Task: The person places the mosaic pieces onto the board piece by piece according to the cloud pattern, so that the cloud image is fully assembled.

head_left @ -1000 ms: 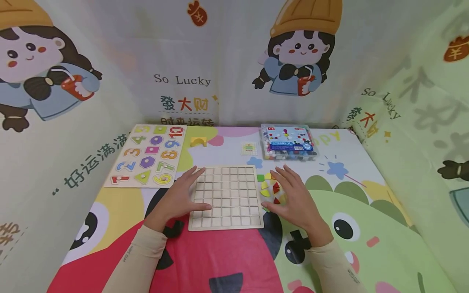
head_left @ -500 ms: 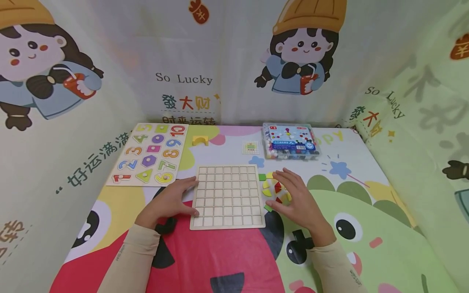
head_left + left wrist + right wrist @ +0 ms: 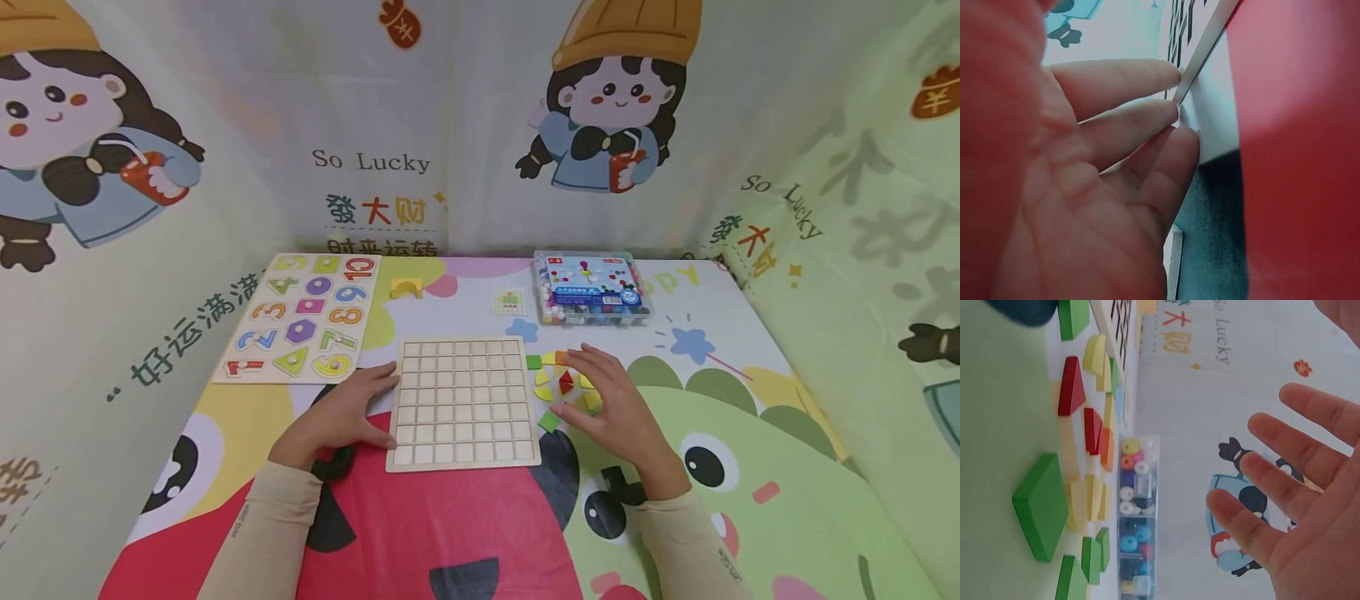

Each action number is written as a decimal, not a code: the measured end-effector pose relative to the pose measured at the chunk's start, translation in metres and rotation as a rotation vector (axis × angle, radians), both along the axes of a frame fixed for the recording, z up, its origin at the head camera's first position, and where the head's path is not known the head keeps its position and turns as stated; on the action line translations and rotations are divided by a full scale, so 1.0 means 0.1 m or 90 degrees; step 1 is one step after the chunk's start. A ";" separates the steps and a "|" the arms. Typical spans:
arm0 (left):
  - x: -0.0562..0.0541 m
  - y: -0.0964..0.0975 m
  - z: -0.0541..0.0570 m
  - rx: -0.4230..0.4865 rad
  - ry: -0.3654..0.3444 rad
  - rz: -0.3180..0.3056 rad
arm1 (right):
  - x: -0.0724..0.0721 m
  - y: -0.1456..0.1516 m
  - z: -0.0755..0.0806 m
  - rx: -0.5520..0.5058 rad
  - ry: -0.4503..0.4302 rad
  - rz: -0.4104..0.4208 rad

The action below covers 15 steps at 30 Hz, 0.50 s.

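In the head view a wooden grid board (image 3: 465,404) lies flat in the middle of the table. At its left edge is my left hand (image 3: 330,423), with fingers extended and the thumb near the lower left corner. Fingertips (image 3: 1169,75) reach right to the board's rim in the left wrist view. My right hand (image 3: 617,412) hovers with spread fingers over small coloured blocks to the right of the board. Among these are a red block (image 3: 1072,387), a yellow block (image 3: 543,392), a green block (image 3: 1042,509) and an orange block (image 3: 561,357). Some blocks are hidden behind the right hand.
A number puzzle board (image 3: 300,321) lies at the left. A yellow arch block (image 3: 407,288) and a small pattern card (image 3: 511,302) lie behind the grid board. Further right at the back stands a clear plastic box (image 3: 592,287) of beads. Printed curtains (image 3: 480,125) enclose the table.
My left hand has moved from above the grid board leftward to its left edge. My right hand has shifted slightly right over the blocks, uncovering more of the green one. The board stays put.
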<state>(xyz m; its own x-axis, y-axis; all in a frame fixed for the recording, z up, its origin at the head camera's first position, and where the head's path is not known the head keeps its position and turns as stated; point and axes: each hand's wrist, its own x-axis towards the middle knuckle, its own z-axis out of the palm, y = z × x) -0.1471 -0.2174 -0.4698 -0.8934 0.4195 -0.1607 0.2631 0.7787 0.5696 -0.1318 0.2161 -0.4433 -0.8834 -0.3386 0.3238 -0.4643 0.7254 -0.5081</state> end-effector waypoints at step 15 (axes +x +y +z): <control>-0.01 -0.06 -0.04 0.020 -0.005 -0.032 | -0.27 0.35 0.03 0.049 -0.055 -0.077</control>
